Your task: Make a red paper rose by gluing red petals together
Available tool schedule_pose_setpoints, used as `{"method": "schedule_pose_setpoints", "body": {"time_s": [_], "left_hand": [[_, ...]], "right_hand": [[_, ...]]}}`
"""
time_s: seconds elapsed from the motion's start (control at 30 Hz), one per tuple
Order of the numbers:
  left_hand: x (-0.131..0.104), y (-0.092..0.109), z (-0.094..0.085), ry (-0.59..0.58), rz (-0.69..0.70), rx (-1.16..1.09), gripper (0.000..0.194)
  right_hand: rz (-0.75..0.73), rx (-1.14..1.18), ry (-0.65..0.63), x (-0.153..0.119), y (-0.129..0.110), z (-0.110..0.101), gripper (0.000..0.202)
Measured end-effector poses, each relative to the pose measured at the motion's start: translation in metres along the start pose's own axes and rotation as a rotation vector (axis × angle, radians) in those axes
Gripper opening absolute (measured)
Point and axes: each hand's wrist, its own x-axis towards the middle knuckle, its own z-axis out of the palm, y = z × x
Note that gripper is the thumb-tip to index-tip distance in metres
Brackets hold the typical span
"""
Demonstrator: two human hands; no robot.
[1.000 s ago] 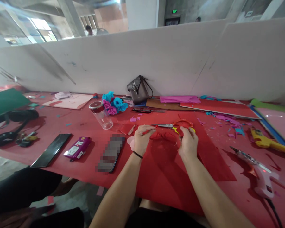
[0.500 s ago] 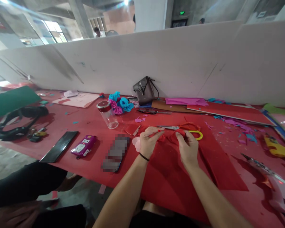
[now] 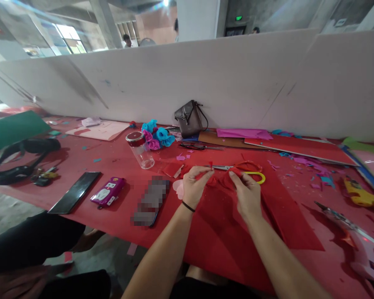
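Red crepe-like paper (image 3: 218, 181) is gathered between my two hands. My left hand (image 3: 195, 182) pinches one end, and a small red tip sticks up above its fingers. On the other side, my right hand (image 3: 247, 192) has its thumb and fingers closed on a bunched part of the same paper. Just behind the hands lie scissors (image 3: 256, 177) with yellow and orange handles, partly hidden. A pale pink petal shape (image 3: 178, 189) rests beside my left wrist. Flat red sheets (image 3: 294, 220) spread out under and to the right of my right hand.
A blurred phone (image 3: 152, 203), a purple case (image 3: 108, 192) and a clear jar (image 3: 145, 158) stand to the left. Blue and pink paper flowers (image 3: 158, 136) and a dark bag (image 3: 189, 119) are behind. Glue guns (image 3: 363, 249) lie right. A seated person's dark-clothed leg (image 3: 34, 236) is lower left.
The red tip at my left fingers now points upward instead of lying sideways. Both hands keep hold of the red paper, and the view has shifted very slightly.
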Motion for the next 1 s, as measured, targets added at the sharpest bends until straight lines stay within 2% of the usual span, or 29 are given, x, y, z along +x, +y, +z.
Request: {"method": "schedule_pose_setpoints", "body": {"time_s": [0.1,0.17,0.27,0.43,0.57,0.77,1.0], "left_hand": [[-0.001,0.002,0.002,-0.082,-0.206,-0.235,0.020],[-0.001,0.005,0.003,-0.158,-0.309,-0.346,0.026],[-0.002,0.007,0.004,-0.241,-0.378,-0.367,0.026],[-0.006,0.008,0.008,-0.379,-0.469,-0.235,0.023],[-0.009,0.008,0.011,-0.378,-0.493,-0.174,0.024],[-0.007,0.008,0.011,-0.335,-0.486,-0.241,0.031],[-0.007,0.007,0.010,-0.342,-0.494,-0.198,0.025]], "right_hand": [[0.213,0.113,0.011,0.004,-0.002,0.000,0.027],[0.281,0.157,0.001,0.006,-0.002,-0.001,0.027],[0.280,0.161,-0.010,0.006,-0.003,-0.002,0.026],[0.232,0.104,-0.008,0.005,-0.003,-0.003,0.027],[0.216,0.096,-0.037,0.004,-0.005,-0.001,0.024],[0.223,0.098,-0.060,0.002,-0.008,0.001,0.017],[0.167,0.091,-0.113,0.002,-0.009,0.000,0.018]]}}
